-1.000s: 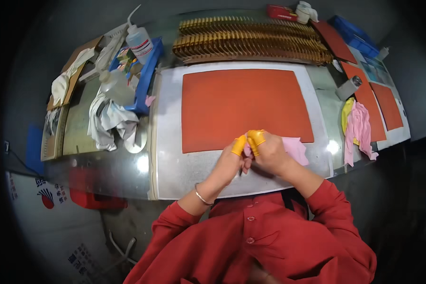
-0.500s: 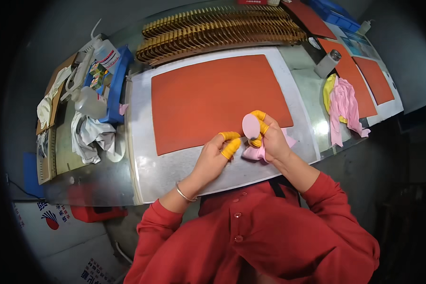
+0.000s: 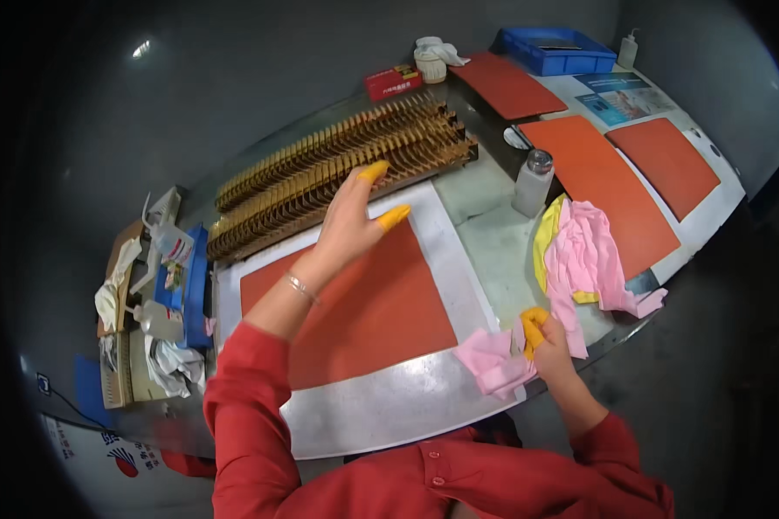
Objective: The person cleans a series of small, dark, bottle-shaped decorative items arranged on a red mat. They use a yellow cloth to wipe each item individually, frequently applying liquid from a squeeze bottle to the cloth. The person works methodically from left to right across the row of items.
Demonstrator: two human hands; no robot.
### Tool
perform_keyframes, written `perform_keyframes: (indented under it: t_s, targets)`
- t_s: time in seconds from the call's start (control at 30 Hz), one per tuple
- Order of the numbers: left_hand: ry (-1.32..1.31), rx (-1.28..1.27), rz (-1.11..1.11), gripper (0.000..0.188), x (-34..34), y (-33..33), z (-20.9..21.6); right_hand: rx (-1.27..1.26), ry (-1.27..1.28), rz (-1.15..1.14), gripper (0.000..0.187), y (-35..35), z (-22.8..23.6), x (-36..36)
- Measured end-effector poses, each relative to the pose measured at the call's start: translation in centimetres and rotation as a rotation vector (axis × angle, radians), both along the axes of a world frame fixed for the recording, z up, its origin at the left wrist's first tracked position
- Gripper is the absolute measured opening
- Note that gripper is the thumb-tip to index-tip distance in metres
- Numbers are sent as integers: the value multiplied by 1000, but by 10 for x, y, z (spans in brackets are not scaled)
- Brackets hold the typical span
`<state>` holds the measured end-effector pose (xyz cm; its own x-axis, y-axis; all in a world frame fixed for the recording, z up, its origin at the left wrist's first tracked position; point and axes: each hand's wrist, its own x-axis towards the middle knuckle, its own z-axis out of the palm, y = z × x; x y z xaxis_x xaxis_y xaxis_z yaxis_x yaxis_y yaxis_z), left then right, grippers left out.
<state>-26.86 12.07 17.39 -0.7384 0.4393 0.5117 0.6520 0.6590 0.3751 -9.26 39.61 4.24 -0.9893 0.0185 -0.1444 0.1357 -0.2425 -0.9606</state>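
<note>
My left hand [image 3: 342, 216], with yellow finger cots on thumb and index finger, reaches over the red-orange mat [image 3: 363, 303] to the front of a long brown slotted rack [image 3: 337, 164]. Its thumb and index finger are spread, with nothing seen between them. Near the front right corner of the mat, my right hand [image 3: 552, 350] is closed, yellow cots on its fingers, on a pink cloth [image 3: 495, 363] that hangs to its left. A thin pale edge shows by these fingertips; I cannot tell whether it is the round disc.
Right of the mat stand a dispenser bottle [image 3: 534, 183] and a heap of pink cloth [image 3: 584, 251] over yellow cloth [image 3: 547, 238]. More orange mats [image 3: 601, 186] and a blue tray [image 3: 558, 52] lie behind. At left are a blue bin [image 3: 196, 294], bottles [image 3: 160, 320] and white rags [image 3: 173, 363].
My left hand has gone from the mat's front edge up to the rack. The right hand has moved right with the cloth; the pink disc's face no longer shows. The view has turned rightward.
</note>
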Motion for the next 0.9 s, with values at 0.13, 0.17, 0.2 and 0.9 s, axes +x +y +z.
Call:
perform_keyframes:
  t_s: [0.13, 0.17, 0.2, 0.9]
  targets:
    - [-118, -241, 73, 89, -104, 57, 7, 279, 234, -21, 5, 2, 0, 2]
    - [-143, -335, 112, 93, -122, 64, 6, 389, 298, 5, 5, 1, 5, 2]
    - [-181, -404, 109, 97, -136, 71, 4, 509, 356, 23, 5, 2, 8, 2]
    - [-384, -615, 219, 101, -181, 105, 1, 579, 548, 32, 14, 10, 11, 3]
